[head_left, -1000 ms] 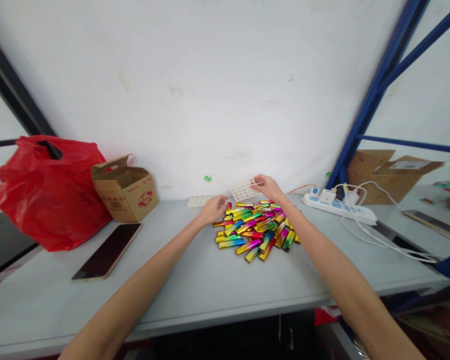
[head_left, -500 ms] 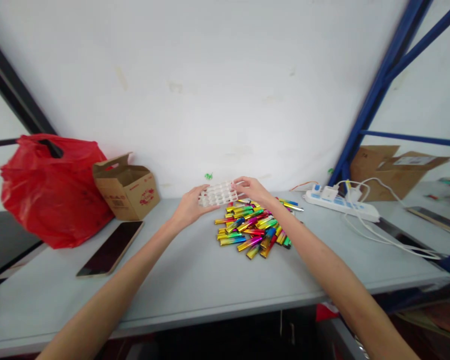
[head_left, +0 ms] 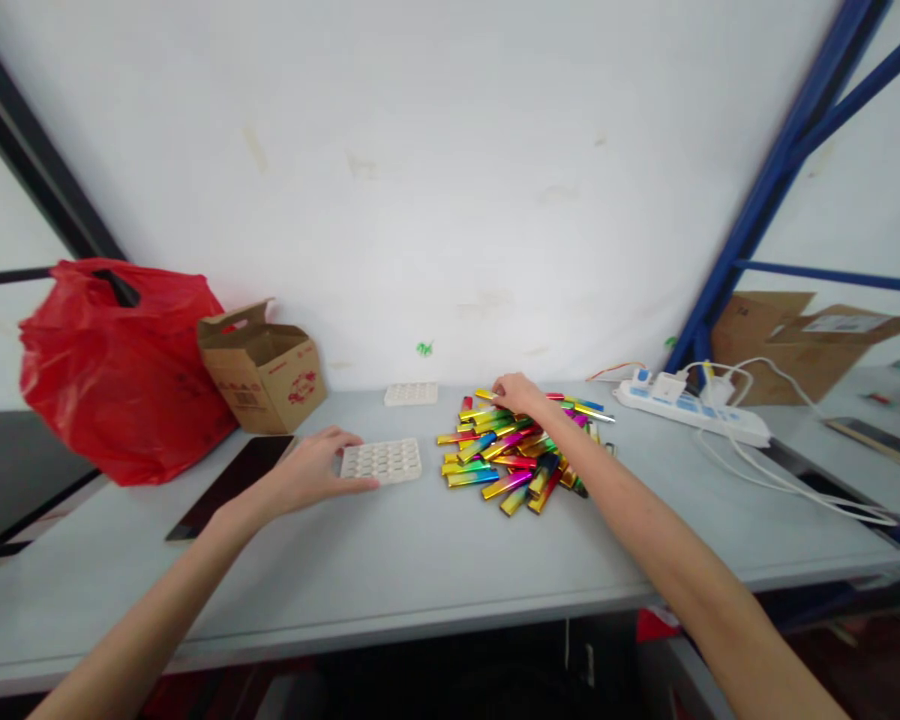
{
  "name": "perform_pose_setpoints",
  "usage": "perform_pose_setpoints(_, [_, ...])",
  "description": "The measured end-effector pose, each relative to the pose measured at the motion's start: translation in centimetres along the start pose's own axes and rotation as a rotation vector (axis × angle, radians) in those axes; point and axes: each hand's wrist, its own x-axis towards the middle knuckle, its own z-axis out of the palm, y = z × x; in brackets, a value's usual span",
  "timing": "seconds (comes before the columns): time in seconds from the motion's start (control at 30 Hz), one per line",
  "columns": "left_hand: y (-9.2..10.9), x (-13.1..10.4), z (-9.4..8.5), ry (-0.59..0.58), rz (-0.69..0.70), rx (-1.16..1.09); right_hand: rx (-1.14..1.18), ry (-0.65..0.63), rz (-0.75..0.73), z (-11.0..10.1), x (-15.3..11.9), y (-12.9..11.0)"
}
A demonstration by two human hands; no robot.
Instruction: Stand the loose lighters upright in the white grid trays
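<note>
A white tray with rows of holes (head_left: 382,461) lies on the grey table, and my left hand (head_left: 325,464) grips its left end between thumb and fingers. My right hand (head_left: 517,393) is at the back of a pile of shiny, many-coloured lighter-like pieces (head_left: 507,454). Its fingers are bent together at a yellow piece (head_left: 485,394); whether they hold it is too small to tell. Another white tray (head_left: 411,394) lies near the wall, between the two hands and farther back.
On the left are a red plastic bag (head_left: 124,375), an open cardboard box (head_left: 264,370) and a dark phone (head_left: 232,485). A white power strip (head_left: 694,410) with cables lies on the right, near a blue post (head_left: 754,200) and a cardboard box (head_left: 787,350).
My left hand has brought the held tray down and left onto the table. My right hand has let go of it and moved to the pile. The tray by the wall now shows.
</note>
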Motion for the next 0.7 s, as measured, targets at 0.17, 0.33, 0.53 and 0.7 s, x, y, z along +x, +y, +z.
perform_pose_setpoints(0.17, [2.6,1.2,1.9,-0.02,0.045,-0.005,0.06,0.141,-0.045,-1.7,-0.4,-0.7])
perform_pose_setpoints(0.33, [4.5,3.4,3.4,-0.033,0.094,-0.038,0.649,0.191,-0.011,-3.7,-2.4,-0.9])
perform_pose_setpoints(0.53, [5.0,5.9,4.6,-0.071,0.208,-0.024,1.189,0.277,0.045,-5.8,-4.4,-0.2])
perform_pose_setpoints(0.7, [6.0,7.3,5.5,-0.066,0.277,-0.047,1.281,0.341,0.089,-6.9,-5.6,0.8])
